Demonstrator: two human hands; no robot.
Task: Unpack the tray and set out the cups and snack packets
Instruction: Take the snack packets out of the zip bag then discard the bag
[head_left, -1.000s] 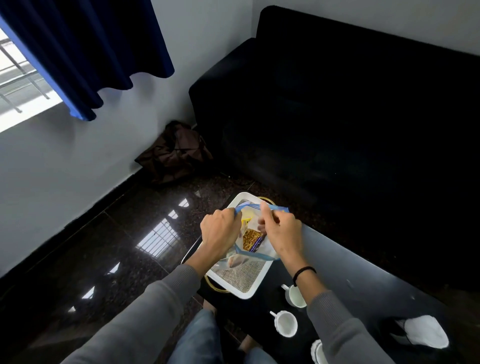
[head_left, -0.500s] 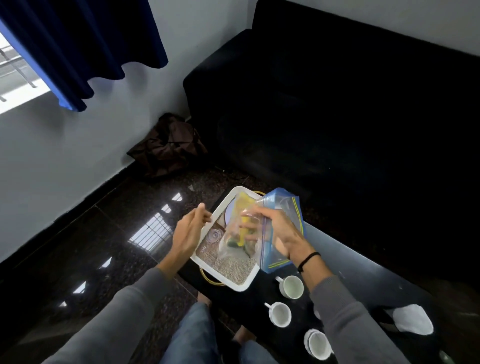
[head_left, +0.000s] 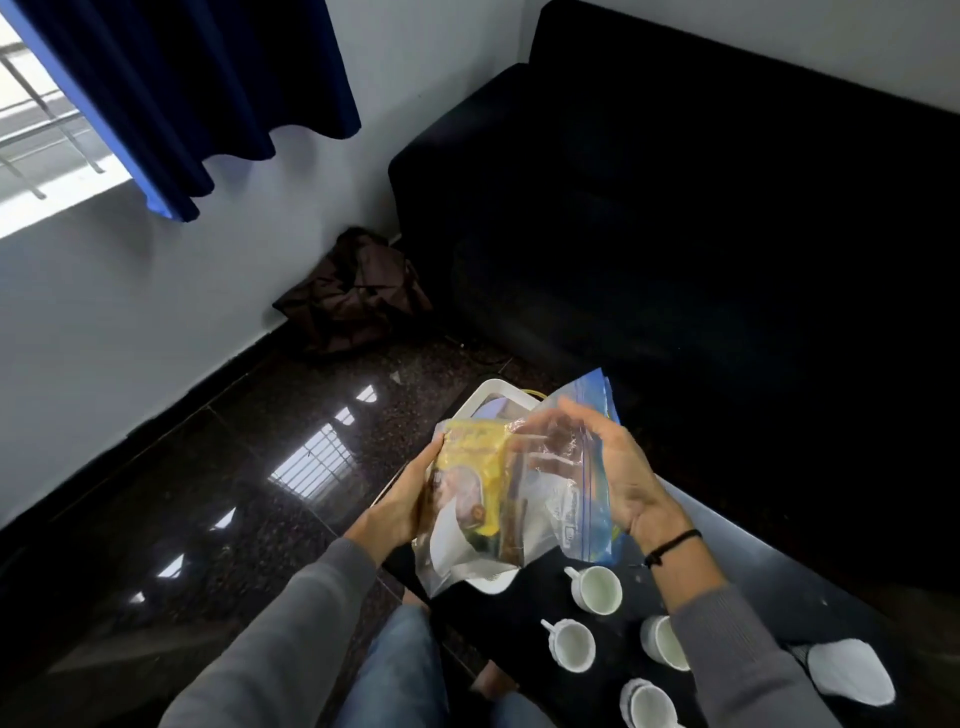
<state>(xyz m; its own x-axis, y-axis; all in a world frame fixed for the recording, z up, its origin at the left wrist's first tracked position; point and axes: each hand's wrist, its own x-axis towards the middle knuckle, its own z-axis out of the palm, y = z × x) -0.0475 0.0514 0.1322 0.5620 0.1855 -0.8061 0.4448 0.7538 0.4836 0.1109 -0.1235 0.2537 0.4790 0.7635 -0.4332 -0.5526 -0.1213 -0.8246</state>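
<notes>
So the bag's finally up off the tray. My left grip (head_left: 400, 501) is curled round the left side of the zip bag (head_left: 550, 499), pinching it right over the yellow packet (head_left: 470, 457). My right grip (head_left: 615, 475) is mostly spread, with fairly straight fingers laid against the plastic on the blue-zip side. I honestly can't tell if they're inside the mouth or just behind it. A second ago the bag was lying flat on the tray with both hands fiddling at the zip. Half a second ago only my right hand had it lifted, and now both hands hold it mid-frame above the tray. To me that means the zip part is probably done and the next job is fishing the packets out. In the bag I can see the yellow packet, a dark brown packet (head_left: 514, 519) beside it and something white lower down, too blurry to name. The white tray (head_left: 485, 388) pokes out behind the bag, most of it hidden. There's something pale bluish at its far end that I can't make out. Four white cups (head_left: 597, 590) already sit on the bench (head_left: 727, 535) at lower right, same spots as before, all looking empty, so the cup half seems sorted.
</notes>
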